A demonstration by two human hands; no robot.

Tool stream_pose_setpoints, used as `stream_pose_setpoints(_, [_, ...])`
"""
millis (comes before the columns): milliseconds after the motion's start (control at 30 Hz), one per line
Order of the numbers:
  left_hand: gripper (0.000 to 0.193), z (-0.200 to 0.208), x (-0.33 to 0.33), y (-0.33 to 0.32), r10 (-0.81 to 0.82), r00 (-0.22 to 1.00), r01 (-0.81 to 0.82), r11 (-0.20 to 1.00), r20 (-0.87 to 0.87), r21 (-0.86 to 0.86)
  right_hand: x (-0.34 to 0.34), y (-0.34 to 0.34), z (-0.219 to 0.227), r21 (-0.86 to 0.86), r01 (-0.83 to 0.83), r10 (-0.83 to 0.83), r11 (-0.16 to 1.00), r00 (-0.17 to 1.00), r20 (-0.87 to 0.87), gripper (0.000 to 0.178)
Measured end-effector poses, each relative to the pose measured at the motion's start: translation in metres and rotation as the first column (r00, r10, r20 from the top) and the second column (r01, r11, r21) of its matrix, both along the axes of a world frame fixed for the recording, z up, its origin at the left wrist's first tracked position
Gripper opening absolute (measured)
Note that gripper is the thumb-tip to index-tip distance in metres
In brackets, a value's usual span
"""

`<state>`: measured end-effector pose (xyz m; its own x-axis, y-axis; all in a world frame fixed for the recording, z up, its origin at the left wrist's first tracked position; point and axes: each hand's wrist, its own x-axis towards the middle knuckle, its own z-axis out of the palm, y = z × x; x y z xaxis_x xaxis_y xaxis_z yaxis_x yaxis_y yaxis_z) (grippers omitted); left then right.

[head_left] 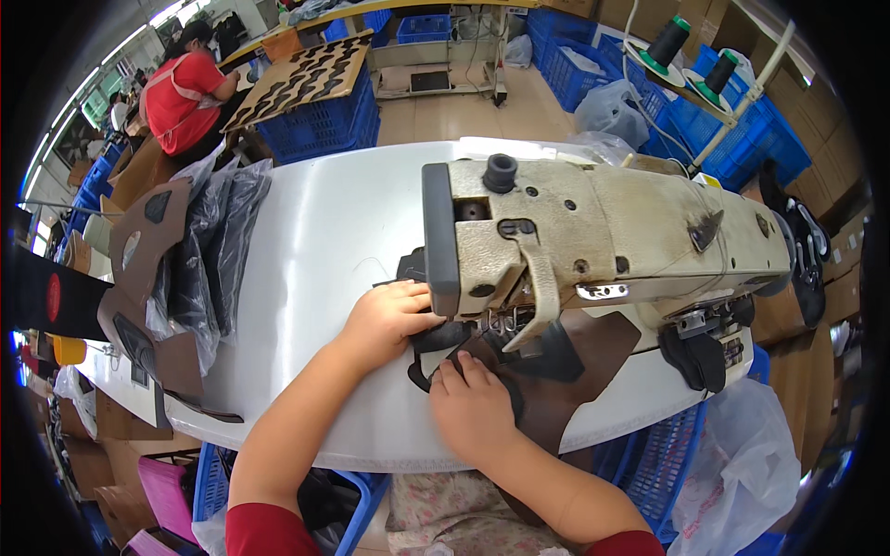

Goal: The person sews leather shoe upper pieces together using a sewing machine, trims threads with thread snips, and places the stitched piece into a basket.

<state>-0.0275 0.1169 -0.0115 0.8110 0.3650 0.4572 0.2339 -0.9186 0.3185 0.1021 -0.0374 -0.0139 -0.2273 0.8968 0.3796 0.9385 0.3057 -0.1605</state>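
A beige industrial sewing machine (593, 232) stands on a white table, its needle area partly hidden behind the dark end cover. Brown sheet material (603, 347) with black parts attached lies under the machine head and hangs toward me over the front edge. My left hand (385, 324) is left of the needle, fingers curled on a black piece (440, 335); some fingertips are hidden by the machine head. Nearer to me, my right hand (473, 408) lies on the work in front of the needle, its fingers stretched out and pressing down on the black and brown layers.
Plastic-wrapped dark pieces (218, 241) and brown cut panels (148, 241) lie at the table's left. Two thread cones (667, 42) stand at upper right. Blue crates (320, 130) and a plastic bag (742, 454) surround the table. A person in red (181, 107) sits far left.
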Motion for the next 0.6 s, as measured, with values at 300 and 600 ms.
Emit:
stream_pose_setpoints(300, [0.032,-0.008,-0.003,0.003,-0.015,1.000,0.015,1.000,0.008,-0.010,0.011,0.005,0.003,0.020,-0.044,0.046,0.999,0.994,-0.095,0.023])
stream_pose_setpoints(600, [0.031,-0.003,-0.001,0.006,-0.038,0.998,0.043,0.994,0.051,-0.100,0.008,0.008,-0.001,0.055,-0.021,0.028,0.998,0.990,-0.140,0.023])
